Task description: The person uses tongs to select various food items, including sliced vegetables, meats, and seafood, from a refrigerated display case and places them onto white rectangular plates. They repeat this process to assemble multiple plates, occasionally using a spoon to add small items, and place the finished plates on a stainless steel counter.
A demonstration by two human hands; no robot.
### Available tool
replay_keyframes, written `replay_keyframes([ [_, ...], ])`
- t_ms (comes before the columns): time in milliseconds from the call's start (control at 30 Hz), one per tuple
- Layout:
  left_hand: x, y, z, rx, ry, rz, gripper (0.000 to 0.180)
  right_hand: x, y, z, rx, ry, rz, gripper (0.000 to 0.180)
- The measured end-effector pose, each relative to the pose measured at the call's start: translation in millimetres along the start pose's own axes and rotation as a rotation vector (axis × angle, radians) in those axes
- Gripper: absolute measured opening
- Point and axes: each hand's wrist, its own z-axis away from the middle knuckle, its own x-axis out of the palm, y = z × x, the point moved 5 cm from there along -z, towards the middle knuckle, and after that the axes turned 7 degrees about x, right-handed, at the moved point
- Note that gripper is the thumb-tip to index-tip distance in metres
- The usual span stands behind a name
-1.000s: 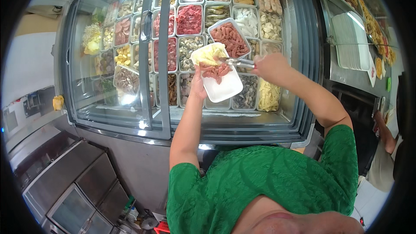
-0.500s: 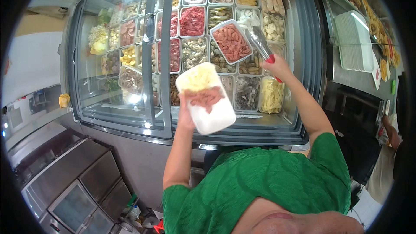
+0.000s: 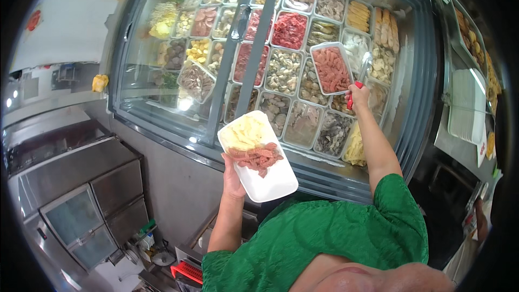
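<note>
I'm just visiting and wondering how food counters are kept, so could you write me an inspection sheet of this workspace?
Surface: grey-framed sliding-glass case holding rows of translucent rectangular food containers.
Job's things: white rectangular tray with pale-yellow pieces and reddish-pink strips; red-handled metal tongs; translucent container of reddish-pink strips, askew atop others.
Clutter: small yellow-orange lump, kind unclear, left of the case; red plastic basket, lower edge.
Hands: left hand holds the tray; right hand grips the tongs.
Cables: nothing clearly seen.
Surroundings: stainless-steel cabinet, left; stack of white trays and another person's arm, right.
</note>
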Motion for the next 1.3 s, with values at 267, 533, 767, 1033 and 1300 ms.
replay_keyframes([
  [267, -24, 7, -17, 0.007, -0.014, -0.044, 0.075, -37, 16, -13, 0.044, 0.18, -0.122, 0.003],
  [533, -10, 0, -37, -0.045, -0.058, -0.08, 0.073, -32, -4, -41, -0.029, 0.233, -0.112, 0.006],
  [767, -10, -1, -49, -0.061, -0.044, -0.151, 0.075, -17, -21, -54, -0.031, 0.2, -0.068, 0.015],
  [1033, 7, -14, -60, -0.145, -0.088, -0.151, 0.075, -8, -14, 63, -0.478, 0.107, 0.928, 0.053],
  [1300, 6, -26, -77, -0.2, -0.086, -0.142, 0.073, 48, 13, 56, -0.131, 0.002, 1.184, 0.068],
])
